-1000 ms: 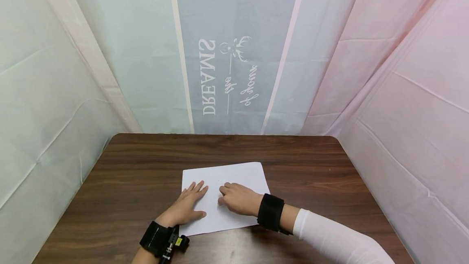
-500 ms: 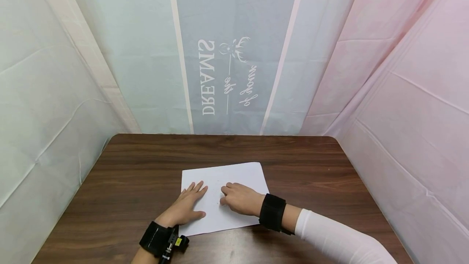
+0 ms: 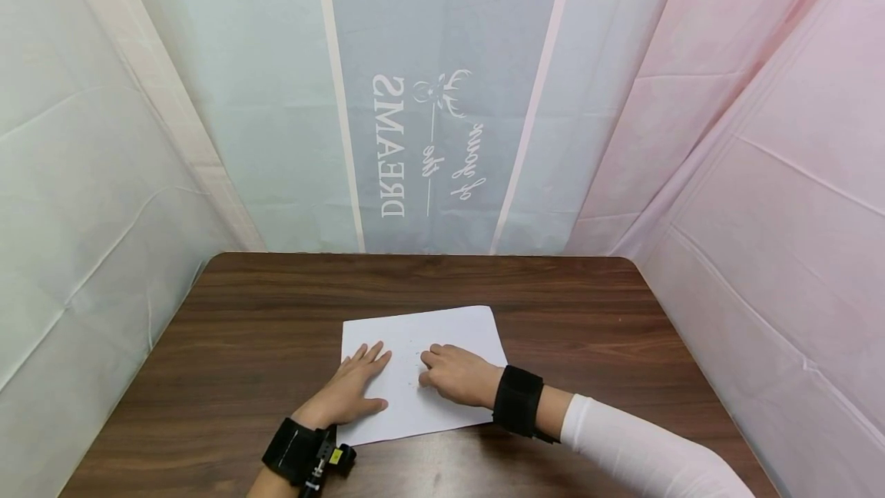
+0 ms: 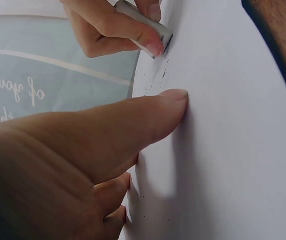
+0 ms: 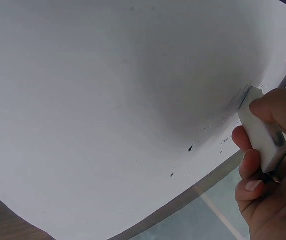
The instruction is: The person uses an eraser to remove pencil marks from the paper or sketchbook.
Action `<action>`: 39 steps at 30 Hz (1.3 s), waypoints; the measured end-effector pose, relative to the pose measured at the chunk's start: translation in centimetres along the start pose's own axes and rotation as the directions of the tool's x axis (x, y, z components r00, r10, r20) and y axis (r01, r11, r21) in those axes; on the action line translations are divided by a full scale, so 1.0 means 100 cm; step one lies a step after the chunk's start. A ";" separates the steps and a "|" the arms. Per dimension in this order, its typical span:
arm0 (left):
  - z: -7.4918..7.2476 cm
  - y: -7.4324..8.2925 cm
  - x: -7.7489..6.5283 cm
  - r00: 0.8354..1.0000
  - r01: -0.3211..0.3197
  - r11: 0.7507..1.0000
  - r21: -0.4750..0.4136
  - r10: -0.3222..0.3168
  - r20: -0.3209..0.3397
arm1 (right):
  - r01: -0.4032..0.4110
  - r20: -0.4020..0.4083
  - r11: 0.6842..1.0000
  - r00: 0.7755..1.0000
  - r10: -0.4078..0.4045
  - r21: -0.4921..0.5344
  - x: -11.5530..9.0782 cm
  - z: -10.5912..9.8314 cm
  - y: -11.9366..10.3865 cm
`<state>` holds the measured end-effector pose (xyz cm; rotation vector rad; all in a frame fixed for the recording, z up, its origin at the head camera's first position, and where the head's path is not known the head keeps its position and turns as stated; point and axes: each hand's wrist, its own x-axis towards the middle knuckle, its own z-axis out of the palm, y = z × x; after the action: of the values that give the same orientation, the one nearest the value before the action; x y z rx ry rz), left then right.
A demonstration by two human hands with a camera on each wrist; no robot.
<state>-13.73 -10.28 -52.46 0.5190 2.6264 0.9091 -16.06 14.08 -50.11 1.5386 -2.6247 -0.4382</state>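
Observation:
A white eraser [image 5: 262, 134] with grey smudges is pinched between the thumb and fingers of my right hand [image 3: 459, 376]. One end of it meets the sheet of white paper [image 3: 456, 321], beside a few faint dark strokes [image 5: 239, 98]. Dark eraser crumbs [image 5: 190, 148] are scattered near that end. My left hand [image 3: 346, 392] rests on the left part of the paper, fingers spread and thumb out to the side. In the left wrist view the eraser [image 4: 141, 19] shows just beyond my left thumb. From the head view, my right hand hides the eraser.
The paper lies on a dark wooden table [image 3: 276, 321], close to its front. Pale curtains [image 3: 442, 21] with printed words hang behind the table and along both sides. Black straps [image 3: 297, 448] with small cameras are on the wrists.
My right hand has slid slightly to the right over the paper, and more dark crumbs show to the left of its fingers. The left hand has stayed in place.

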 end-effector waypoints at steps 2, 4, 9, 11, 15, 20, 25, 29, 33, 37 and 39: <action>0.000 0.000 0.000 1.000 0.002 1.000 0.003 -0.002 0.001 | 0.003 -0.002 1.000 1.000 -0.003 -0.001 -0.001 -0.001 0.000; 0.001 -0.001 0.000 1.000 0.003 1.000 0.005 -0.003 0.000 | 0.007 -0.005 1.000 1.000 -0.007 -0.003 -0.001 -0.001 0.000; 0.001 0.000 -0.001 1.000 0.007 1.000 -0.001 -0.007 -0.001 | 0.009 -0.011 1.000 1.000 -0.009 -0.009 -0.003 0.000 0.000; 0.001 0.000 -0.001 1.000 0.006 1.000 -0.004 -0.006 -0.002 | 0.007 -0.018 1.000 1.000 -0.008 -0.014 -0.004 0.000 0.000; 0.001 0.000 -0.001 1.000 0.010 1.000 -0.007 -0.010 0.003 | 0.012 -0.036 1.000 0.999 -0.013 -0.022 -0.006 0.002 0.000; 0.000 0.001 -0.002 1.000 0.017 1.000 -0.007 -0.017 0.008 | 0.011 -0.042 1.000 0.999 -0.012 -0.018 -0.009 0.002 0.002; -0.001 0.000 -0.001 1.000 0.010 1.000 -0.009 -0.010 0.006 | 0.006 -0.029 1.000 1.000 -0.006 -0.013 -0.009 0.003 0.004; -0.001 0.000 -0.001 1.000 0.004 1.000 -0.010 -0.004 0.003 | 0.003 -0.025 1.000 1.000 -0.003 -0.013 -0.010 0.003 0.005; -0.001 -0.001 -0.001 1.000 -0.005 1.000 -0.016 0.005 0.000 | -0.008 -0.008 1.000 1.000 0.008 -0.003 -0.011 0.001 0.005; 0.000 -0.002 -0.001 1.000 -0.010 1.000 -0.016 0.010 0.000 | -0.019 0.008 1.000 1.000 0.019 0.004 -0.012 0.000 0.005; 0.000 -0.002 -0.001 1.000 -0.010 1.000 -0.016 0.009 -0.002 | -0.021 0.009 1.000 1.000 0.021 0.006 -0.013 0.001 0.005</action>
<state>-13.71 -10.47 -52.57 0.5273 2.6177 0.9336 -15.89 15.42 -49.94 1.5131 -2.6485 -0.4375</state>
